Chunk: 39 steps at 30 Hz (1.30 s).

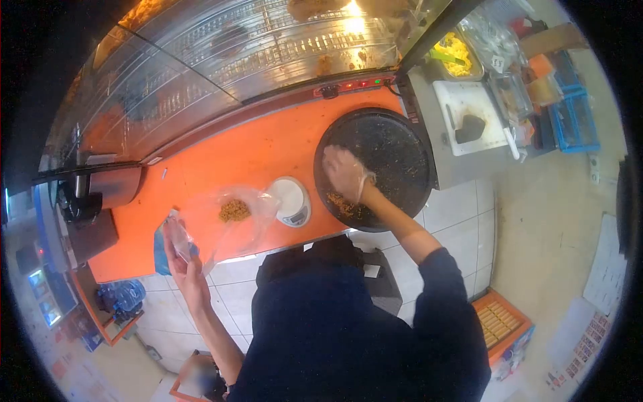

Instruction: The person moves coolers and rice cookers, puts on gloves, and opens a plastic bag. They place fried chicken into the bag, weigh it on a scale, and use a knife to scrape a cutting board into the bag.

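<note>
On the round black tray, my right hand, in a clear plastic glove, lies over the left part. Its fingers are partly bent, and whether anything is under them is hidden. Loose brown crumbly food is just below that hand. My left hand has its fingers around a clear and teal plastic packet at the counter's left front. A clear plastic sheet spreads between the packet and the white round scale, with a small mound of brown crumbly food on it.
A glass display case runs behind the orange counter. At right, a white cutting board holds a dark piece and a knife, beside a metal pan of yellow food. Blue containers stand farther right.
</note>
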{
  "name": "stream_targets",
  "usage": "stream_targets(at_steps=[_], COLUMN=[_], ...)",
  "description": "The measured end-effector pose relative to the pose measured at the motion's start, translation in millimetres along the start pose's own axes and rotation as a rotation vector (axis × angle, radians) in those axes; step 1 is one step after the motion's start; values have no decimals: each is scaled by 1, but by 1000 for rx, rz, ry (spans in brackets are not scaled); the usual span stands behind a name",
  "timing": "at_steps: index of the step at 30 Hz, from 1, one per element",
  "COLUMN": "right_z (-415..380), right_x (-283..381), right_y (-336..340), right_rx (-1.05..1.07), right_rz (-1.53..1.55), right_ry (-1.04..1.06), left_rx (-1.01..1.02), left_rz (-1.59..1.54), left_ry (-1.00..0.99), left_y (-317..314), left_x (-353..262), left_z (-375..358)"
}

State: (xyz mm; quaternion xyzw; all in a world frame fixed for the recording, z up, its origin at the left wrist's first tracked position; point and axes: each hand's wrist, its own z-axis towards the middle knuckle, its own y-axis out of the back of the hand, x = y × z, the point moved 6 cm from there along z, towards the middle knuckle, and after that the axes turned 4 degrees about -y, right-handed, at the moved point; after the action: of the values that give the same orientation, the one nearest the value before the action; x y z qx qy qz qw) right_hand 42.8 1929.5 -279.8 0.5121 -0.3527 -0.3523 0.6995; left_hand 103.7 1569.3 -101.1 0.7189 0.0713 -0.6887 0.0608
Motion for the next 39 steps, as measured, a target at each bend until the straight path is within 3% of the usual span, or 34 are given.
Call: stream_targets(at_steps=[1, 4, 5, 6, 8, 11, 14, 16, 17, 19, 22, 25, 26, 27, 28, 30, 33, 34, 36, 38, 39], right_z=[-6, -20, -15, -13, 0, -11, -70, -68, -74, -82, -61, -59, -61, -56, -58, -108, -139, -135, -131, -129, -124], right_x=[7, -6, -30, -53, -46, 12, -2, -64, -86, -107, -31, -19, -60, -98, -125, -123, -47, -17, -2, -54, -48], right_y=[2, 4, 4, 16, 19, 17, 36, 52, 64, 48, 13, 33, 33, 43, 64, 40, 6, 23, 38, 25, 21], right_rx=[-46, 400, 358, -254, -241, 530, 9, -87, -195, 226, 169, 129, 74, 259, 412, -44, 246, 257, 185, -154, -69], right_rz=[245, 312, 316, 350, -194, 131, 593, -11, 110, -204, 132, 431, 337, 86, 81, -207, -74, 409, 701, 397, 271], right_ry=[-100, -126, -260, -366, -265, -105, 38, -220, -529, -658, -266, -34, -200, -563, -862, -522, -438, -462, -386, -694, -680], left_rx=[-3, -25, -31, -38, -54, -2, -44, -53, -54, -69, -56, -51, -65, -59, -51, -38, -62, -76, -74, -52, -51], left_rz=[-1, -40, -55, -49, -33, -54, -70, -81, -83, -81, -52, -76, -90, -75, -56, -40, -67, -67, -78, -89, -56], left_ry=[-7, -22, -14, -5, 12, -5, -12, -2, 8, 24, 31, 9, 8, 14, 22, 36, 23, 15, 6, 8, 21], left_y=[2, 6, 7, 7, 7, 6, 18, 18, 19, 20, 16, 10, 10, 9, 9, 12, 15, 14, 11, 6, 7], left_x=[1, 2, 4, 5, 3, -3, 4, 5, 5, 8, 3, 1, 2, 3, 3, 2, 5, 6, 7, 5, 6], left_z=[-1, -2, -4, -5, -5, -1, 0, -4, -7, -10, -9, -2, -4, -6, -6, -9, -9, -9, -10, -9, -9])
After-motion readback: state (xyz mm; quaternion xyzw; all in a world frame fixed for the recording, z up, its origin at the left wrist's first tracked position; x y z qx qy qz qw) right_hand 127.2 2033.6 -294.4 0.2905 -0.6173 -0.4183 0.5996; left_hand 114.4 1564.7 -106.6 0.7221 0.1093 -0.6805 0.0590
